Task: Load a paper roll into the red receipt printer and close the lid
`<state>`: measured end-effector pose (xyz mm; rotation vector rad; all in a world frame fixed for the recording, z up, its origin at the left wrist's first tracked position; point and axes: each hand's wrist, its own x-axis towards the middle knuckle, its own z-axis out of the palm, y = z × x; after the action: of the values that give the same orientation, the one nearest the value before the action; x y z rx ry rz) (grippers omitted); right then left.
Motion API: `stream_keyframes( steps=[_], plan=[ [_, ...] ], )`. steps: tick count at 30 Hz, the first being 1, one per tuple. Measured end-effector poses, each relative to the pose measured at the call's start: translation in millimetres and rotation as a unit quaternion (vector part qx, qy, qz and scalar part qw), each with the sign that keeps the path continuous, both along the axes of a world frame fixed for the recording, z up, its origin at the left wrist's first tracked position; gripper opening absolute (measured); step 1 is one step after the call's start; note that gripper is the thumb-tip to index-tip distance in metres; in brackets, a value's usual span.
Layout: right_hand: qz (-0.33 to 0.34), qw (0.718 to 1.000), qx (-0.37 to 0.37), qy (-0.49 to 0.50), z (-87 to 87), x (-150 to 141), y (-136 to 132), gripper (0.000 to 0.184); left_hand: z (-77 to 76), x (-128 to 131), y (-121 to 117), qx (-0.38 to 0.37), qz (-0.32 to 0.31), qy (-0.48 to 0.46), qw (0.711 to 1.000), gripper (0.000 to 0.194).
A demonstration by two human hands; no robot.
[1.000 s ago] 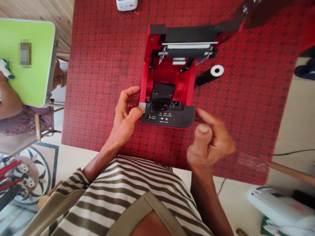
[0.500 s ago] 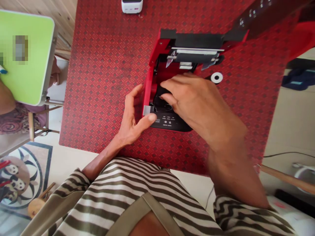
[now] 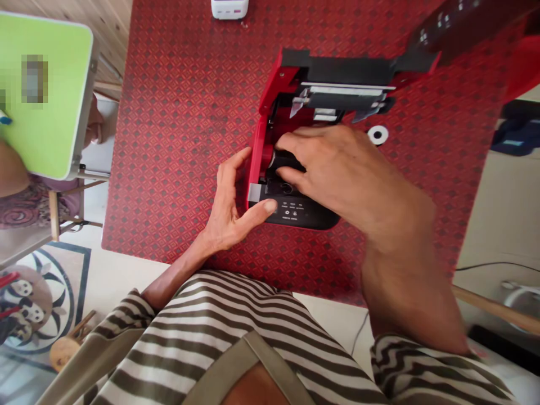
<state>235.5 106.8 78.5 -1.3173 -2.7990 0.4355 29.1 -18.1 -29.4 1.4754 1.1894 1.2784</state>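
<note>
A red and black printer (image 3: 270, 107) stands open on the red patterned tablecloth (image 3: 177, 112), its lid tipped back. My left hand (image 3: 230, 202) rests against the printer's near left corner, thumb on the black button panel (image 3: 295, 211), fingers apart. My right hand (image 3: 333, 169) reaches into the open bay from the right, fingers curled round a black roll-shaped part (image 3: 283, 160) inside. Most of the bay is hidden under that hand. A black roll with a white core (image 3: 377, 134) lies just right of the printer.
A small white device (image 3: 230, 8) sits at the cloth's far edge. A dark bar (image 3: 459, 22) reaches in at top right. Left of the table, another person sits under a green board (image 3: 40, 90). A wooden stick (image 3: 493, 309) and cable (image 3: 498, 264) lie at right.
My right hand went from hovering by the printer's near right corner into the open bay and closed on the black part. My left thumb slid onto the button panel.
</note>
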Motion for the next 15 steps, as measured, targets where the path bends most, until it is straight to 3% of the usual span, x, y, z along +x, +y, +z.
stream_keyframes(
  steps=[6,9,12,15],
  plan=[
    [-0.003,1.000,-0.023,0.014,21.2,5,0,0.021,0.1,-2,2,0.004,0.002,0.009,1.000,0.100],
    [-0.014,0.999,0.002,0.041,36.9,15,-10,0.021,1.3,-5,2,0.002,-0.002,0.018,1.000,0.104],
    [-0.034,0.988,0.033,0.147,48.4,38,-28,0.024,0.8,-7,2,0.002,-0.003,0.026,1.000,0.105],
    [-0.133,0.954,0.018,0.268,44.5,66,-47,0.026,-2.5,-7,3,0.010,0.001,0.028,1.000,0.102]
  ],
)
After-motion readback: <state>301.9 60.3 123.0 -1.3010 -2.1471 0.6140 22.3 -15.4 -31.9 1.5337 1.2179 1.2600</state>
